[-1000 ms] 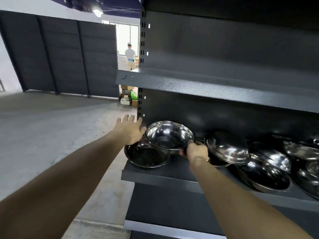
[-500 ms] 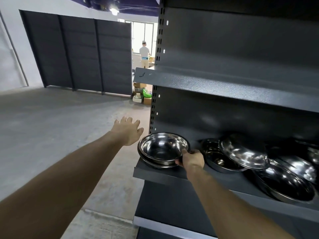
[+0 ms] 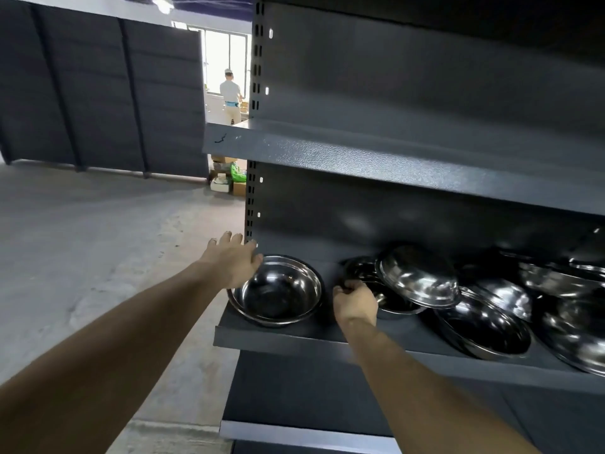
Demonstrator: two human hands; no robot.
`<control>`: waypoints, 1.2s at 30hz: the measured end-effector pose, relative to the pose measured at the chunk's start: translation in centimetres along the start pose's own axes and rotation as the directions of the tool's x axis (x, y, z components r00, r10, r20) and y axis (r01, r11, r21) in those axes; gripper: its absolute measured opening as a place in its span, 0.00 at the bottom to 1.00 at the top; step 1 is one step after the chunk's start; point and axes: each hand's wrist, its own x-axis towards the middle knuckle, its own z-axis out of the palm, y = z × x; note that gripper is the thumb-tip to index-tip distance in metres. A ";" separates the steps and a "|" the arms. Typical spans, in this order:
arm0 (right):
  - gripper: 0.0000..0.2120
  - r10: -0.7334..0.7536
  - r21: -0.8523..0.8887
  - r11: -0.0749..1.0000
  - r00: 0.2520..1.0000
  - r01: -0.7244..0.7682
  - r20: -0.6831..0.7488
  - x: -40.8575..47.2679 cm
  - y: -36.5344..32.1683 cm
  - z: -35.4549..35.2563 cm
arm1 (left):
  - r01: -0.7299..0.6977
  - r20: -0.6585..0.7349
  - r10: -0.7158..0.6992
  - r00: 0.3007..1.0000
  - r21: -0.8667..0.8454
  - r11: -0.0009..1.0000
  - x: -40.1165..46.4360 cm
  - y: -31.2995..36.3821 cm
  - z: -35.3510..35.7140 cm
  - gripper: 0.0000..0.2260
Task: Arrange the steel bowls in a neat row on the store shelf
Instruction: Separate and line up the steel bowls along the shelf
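The left hand (image 3: 234, 263) has straight fingers and touches the far left rim of the end bowl (image 3: 276, 291), which sits flat on the shelf (image 3: 294, 337) at its left end. This grip holds nothing; it only steadies the bowl.

The right hand (image 3: 355, 301) is curled, and its grip pinches the near rim of the next bowl (image 3: 389, 298). Just past this hand, a tipped bowl (image 3: 419, 280) leans on top of that one. Further right of the hand, more bowls (image 3: 484, 326) lie in a messy pile.

The step now looks like pulling the next bowl out and setting it beside the end bowl. To do it well, slide it slowly to the left, because the tipped bowl resting on it may slip and clatter. Keep it flat, and stop when the rims are side by side near the front edge.
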 end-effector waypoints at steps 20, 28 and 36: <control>0.18 0.161 0.039 0.987 0.921 -0.157 -0.355 7.4 7.2 -14.9 | -0.343 0.078 0.347 0.935 -0.066 0.937 6.9 19.3 3.1 0.25; 0.26 0.088 -0.026 0.995 0.984 -0.093 -0.156 14.2 9.0 -18.0 | -0.257 0.001 0.258 0.966 -0.104 0.961 8.9 26.4 3.3 0.24; 0.37 0.014 -0.075 0.997 0.999 -0.011 0.040 17.9 9.8 -19.0 | 0.060 0.118 -0.018 0.993 -0.368 0.928 9.4 31.2 4.0 0.28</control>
